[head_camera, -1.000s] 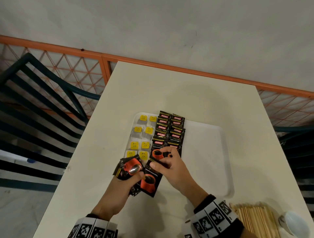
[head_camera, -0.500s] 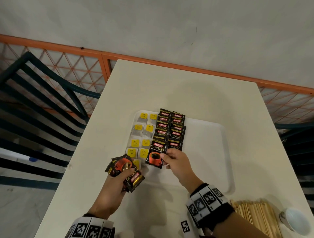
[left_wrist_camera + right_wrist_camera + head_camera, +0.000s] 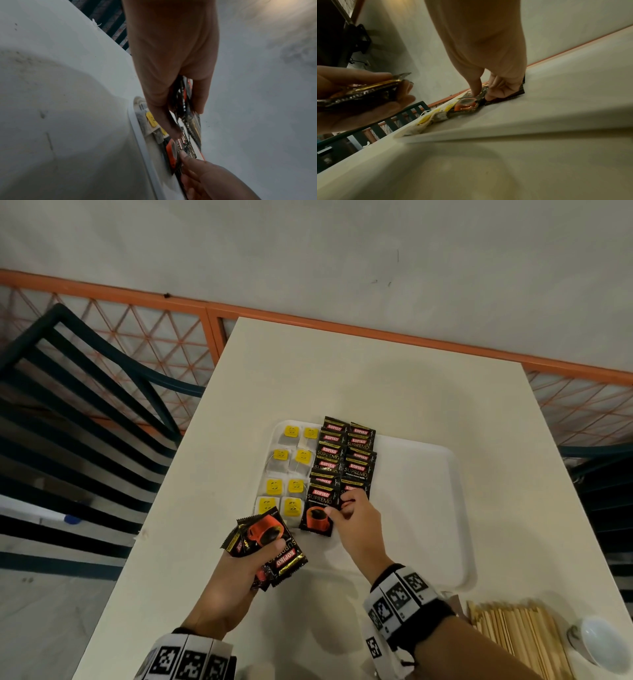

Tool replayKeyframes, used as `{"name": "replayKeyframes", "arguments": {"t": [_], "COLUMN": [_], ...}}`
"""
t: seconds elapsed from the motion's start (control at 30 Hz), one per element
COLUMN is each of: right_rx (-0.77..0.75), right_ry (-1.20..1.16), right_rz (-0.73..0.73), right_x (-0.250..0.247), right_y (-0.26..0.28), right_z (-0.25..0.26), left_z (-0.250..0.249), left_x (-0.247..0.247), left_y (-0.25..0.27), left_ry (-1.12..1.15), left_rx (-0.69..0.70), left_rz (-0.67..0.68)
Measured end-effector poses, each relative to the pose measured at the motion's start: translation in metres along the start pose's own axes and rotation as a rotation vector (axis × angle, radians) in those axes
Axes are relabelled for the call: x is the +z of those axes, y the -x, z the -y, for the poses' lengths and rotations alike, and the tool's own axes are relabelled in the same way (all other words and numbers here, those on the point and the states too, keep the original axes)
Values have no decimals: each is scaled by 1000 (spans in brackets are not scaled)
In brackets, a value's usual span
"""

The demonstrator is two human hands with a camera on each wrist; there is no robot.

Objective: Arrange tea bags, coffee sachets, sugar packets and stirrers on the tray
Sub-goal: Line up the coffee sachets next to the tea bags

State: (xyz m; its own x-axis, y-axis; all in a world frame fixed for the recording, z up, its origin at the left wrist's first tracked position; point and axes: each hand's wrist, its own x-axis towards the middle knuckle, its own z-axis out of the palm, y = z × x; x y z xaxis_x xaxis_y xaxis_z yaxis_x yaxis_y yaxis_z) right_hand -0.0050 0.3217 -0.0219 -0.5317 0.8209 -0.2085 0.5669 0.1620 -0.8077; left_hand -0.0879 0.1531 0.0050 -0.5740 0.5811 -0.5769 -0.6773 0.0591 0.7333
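Note:
A white tray (image 3: 459, 508) carries two columns of yellow-tagged tea bags (image 3: 286, 474) on its left and two columns of black coffee sachets (image 3: 346, 457) beside them. My right hand (image 3: 337, 506) is low over the near end of those columns. Its thumb and curled fingers pinch the edge of a coffee sachet (image 3: 317, 517) that lies flat on the tray; the right wrist view shows the thumb (image 3: 475, 90) pressed on it. My left hand (image 3: 263, 556) grips a small stack of sachets (image 3: 274, 546) just off the tray's near-left corner.
A bundle of wooden stirrers (image 3: 513, 635) lies on the table at the near right, with a white cup (image 3: 603, 642) next to it. The tray's right half is bare. Dark chairs (image 3: 85, 405) and an orange railing (image 3: 308, 320) stand around the table's left and far sides.
My right hand took a sachet from the left hand's stack, carried it forward and laid it at the near end of the left sachet column. The left hand drew back slightly.

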Motion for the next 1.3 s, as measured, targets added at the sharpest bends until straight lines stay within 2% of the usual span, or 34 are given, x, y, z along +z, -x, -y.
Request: {"name": "replayKeyframes", "arguments": {"t": [0.13, 0.2, 0.3, 0.37, 0.57, 0.7, 0.83, 0.9, 1.07, 1.2, 1.3], "right_rx": [-77, -90, -56, -66, 6, 79, 166, 171, 182, 67, 38], "right_ry": [11, -42, -186, -225, -264, -298, -370, -407, -535, -250, -117], "right_rz": [27, 164, 443, 517, 477, 423, 556, 572, 432, 430, 432], "right_x": [-4, -10, -18, -22, -32, -37, -42, -44, -59, -79, -87], "right_y": [9, 18, 33, 39, 38, 37, 41, 42, 29, 16, 3], "right_z": [7, 14, 23, 23, 13, 9, 8, 5, -2, -5, -1], "left_z": [-1, -1, -2, -1, 0, 2, 4, 4, 1, -4, -3], "left_x": [4, 8, 14, 18, 29, 31, 31, 31, 20, 14, 16], "left_y": [-1, -2, -3, -3, -5, -5, -6, -5, -6, -7, -6], "left_ry": [-13, -24, -57, -62, -45, -42, -65, -71, -59, -111, -194], "left_rx": [-1, -12, -20, -19, -49, -57, -12, -10, -17, 0, -4], "left_rz": [0, 1, 20, 40, 100, 86, 70, 79, 90, 65, 76]}}
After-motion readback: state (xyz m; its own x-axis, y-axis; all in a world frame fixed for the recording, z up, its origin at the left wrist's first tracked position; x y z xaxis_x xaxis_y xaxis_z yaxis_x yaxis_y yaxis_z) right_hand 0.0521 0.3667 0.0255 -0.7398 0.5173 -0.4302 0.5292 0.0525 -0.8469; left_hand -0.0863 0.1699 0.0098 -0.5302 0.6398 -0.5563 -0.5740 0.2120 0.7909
